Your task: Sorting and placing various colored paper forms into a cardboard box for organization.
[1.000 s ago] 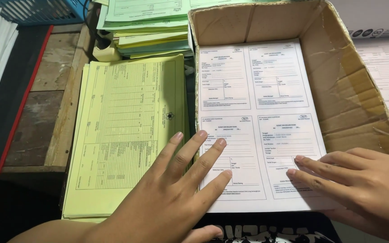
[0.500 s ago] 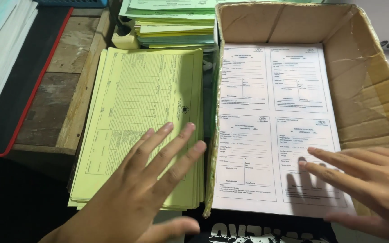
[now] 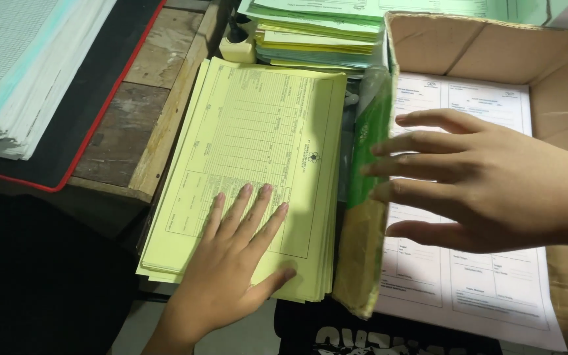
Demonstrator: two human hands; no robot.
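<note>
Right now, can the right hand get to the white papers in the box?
Probably yes. The right hand is open, spread just above the white forms in the cardboard box, with nothing between them. The left hand lies flat on the yellow stack, outside the box.

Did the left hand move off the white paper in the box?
Yes. The left hand went leftward out of the cardboard box and now lies flat on the yellow forms beside it.

We count two hands: our left hand (image 3: pixel 228 266) and our right hand (image 3: pixel 488 181). We see one cardboard box (image 3: pixel 363 263), one stack of yellow forms (image 3: pixel 258 151), one mixed green and yellow paper pile (image 3: pixel 317 33), and one black mat (image 3: pixel 93 98).
</note>
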